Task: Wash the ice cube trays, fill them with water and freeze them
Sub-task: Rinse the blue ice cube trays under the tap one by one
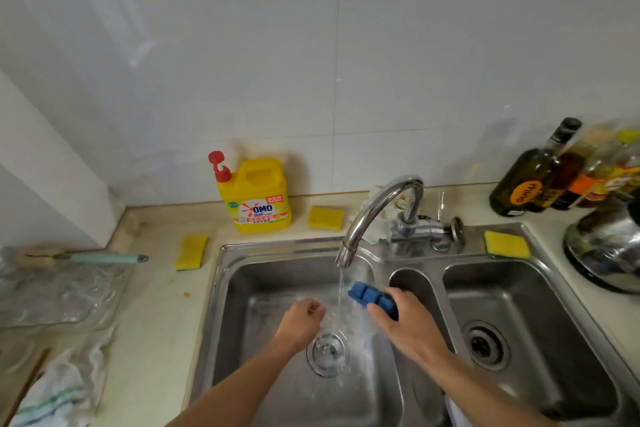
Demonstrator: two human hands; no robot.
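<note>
My right hand (407, 321) grips a blue ice cube tray (369, 296) over the left basin of the steel sink (242, 274); the tray's far end sticks out toward the water stream. Water runs from the chrome faucet (372, 215) just left of the tray and splashes around the drain (327, 352). My left hand (303, 319) hovers left of the stream with fingers curled and holds nothing.
A yellow detergent bottle (258, 194) stands behind the sink. Three yellow sponges lie around it, at the left (191, 251), behind (326, 217) and right (506, 244). Bottles (535, 177) and a metal pot (609, 246) crowd the right counter. A clear tray (62, 295) and cloth (65, 388) lie left.
</note>
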